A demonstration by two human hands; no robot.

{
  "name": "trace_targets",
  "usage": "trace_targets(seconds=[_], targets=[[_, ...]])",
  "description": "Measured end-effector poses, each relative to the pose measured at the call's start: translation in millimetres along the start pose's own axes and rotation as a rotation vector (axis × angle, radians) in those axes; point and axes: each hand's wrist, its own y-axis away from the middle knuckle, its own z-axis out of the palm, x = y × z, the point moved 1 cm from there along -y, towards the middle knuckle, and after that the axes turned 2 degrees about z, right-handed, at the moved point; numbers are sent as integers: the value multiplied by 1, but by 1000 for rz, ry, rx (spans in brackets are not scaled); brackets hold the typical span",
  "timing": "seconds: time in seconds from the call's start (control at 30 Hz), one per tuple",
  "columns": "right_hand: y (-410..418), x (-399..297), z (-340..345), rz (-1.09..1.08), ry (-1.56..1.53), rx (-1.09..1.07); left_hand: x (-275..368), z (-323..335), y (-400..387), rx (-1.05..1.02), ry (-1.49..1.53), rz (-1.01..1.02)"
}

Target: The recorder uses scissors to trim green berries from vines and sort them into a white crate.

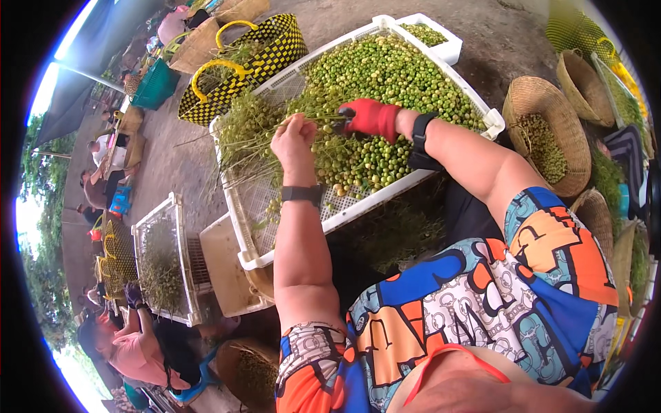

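Bare, my left hand pinches thin green stems between thumb and fingers, with a dark band around the wrist. My right hand wears a red glove with dark fingertips, and its curled fingers close on the other end of these stems. Both hands are over a white mesh-bottomed plastic tray. Small round green and yellowish fruits cover much of it, loose. Beside my left hand, a heap of thin stalks with fruits attached lies across the tray's left part and sticks out over its edge.
A black-and-yellow woven bag of stalks stands beyond the tray. A white box of fruits adjoins its far corner. Wicker baskets stand at right. At lower left, a person sits at another tray of stalks.
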Motion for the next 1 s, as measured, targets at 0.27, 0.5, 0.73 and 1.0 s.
trace_targets(seconds=[0.27, 0.5, 0.73, 1.0], targets=[[5, 17, -15, 169, 435, 103, 6, -24, -15, 66, 51, -24], [13, 13, -48, 89, 531, 232, 12, -20, -14, 25, 17, 32], [12, -43, -41, -425, -181, 265, 12, 6, 2, -218, -258, 112], [16, -72, -20, -346, -103, -49, 10, 19, 21, -681, -317, 253]])
